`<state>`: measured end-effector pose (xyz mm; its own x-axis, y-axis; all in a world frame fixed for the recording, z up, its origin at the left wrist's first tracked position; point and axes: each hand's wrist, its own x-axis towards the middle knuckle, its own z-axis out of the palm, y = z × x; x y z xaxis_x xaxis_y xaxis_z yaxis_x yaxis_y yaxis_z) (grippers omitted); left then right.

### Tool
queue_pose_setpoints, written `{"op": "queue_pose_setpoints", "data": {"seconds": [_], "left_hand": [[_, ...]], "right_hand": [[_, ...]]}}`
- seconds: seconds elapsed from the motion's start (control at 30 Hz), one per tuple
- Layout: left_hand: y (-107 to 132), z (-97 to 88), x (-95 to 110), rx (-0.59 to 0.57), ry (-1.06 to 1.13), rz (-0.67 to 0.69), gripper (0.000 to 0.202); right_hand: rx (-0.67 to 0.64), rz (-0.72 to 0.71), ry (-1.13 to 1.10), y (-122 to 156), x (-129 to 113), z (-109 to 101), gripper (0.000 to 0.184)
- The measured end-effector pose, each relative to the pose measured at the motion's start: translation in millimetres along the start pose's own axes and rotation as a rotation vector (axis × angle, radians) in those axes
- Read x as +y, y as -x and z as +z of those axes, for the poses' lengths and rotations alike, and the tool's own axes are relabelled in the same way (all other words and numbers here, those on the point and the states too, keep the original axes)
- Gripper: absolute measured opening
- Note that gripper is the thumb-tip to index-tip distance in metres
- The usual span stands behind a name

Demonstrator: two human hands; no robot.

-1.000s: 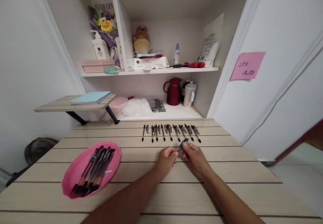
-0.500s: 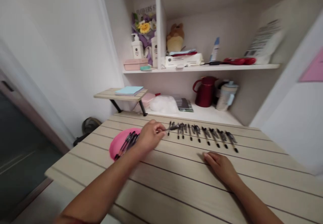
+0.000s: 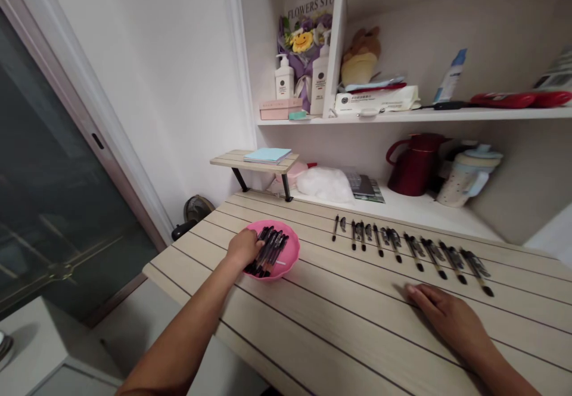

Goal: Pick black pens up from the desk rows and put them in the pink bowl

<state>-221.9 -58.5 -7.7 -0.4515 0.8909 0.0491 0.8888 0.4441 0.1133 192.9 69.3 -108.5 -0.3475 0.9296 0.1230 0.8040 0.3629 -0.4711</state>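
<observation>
A pink bowl (image 3: 292,259) with a wavy rim holds a bundle of black pens (image 3: 271,250). At its left edge is my left hand (image 3: 242,248), its thumb and bent fingers closed at the pens; the fingertips are partly hidden. My right hand (image 3: 451,315) lies on its side on the table, loosely closed, with nothing visible in it. Beyond it runs a slanting row of black-ended pens (image 3: 379,241), with small dark glossy pieces like pen caps (image 3: 343,224) beside them.
The slatted table (image 3: 322,318) carries a small raised stand (image 3: 223,159) with blue paper (image 3: 268,155). Behind are a red jug (image 3: 413,167), a pale cup (image 3: 467,175) and a white fluffy bundle (image 3: 325,184). A shelf (image 3: 379,117) with bottles hangs above.
My left hand has moved from the left end of the row, where it held a thin dark pen-like piece, back to the bowl. The view has swung left; my right hand stays on the table.
</observation>
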Motion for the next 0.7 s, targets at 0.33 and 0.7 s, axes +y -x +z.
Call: {"op": "queue_pose_setpoints", "data": {"seconds": [0.33, 0.7], "left_hand": [[-7.6, 11.0, 7.4, -0.075, 0.047, 0.154, 0.046], [-12.4, 15.3, 0.5, -0.125, -0.056, 0.216, 0.049]], "right_hand": [[0.074, -0.058, -0.007, 3.7, -19.5, -4.8, 0.039], [0.124, -0.087, -0.05, 4.3, -30.6, -9.5, 0.04]]}}
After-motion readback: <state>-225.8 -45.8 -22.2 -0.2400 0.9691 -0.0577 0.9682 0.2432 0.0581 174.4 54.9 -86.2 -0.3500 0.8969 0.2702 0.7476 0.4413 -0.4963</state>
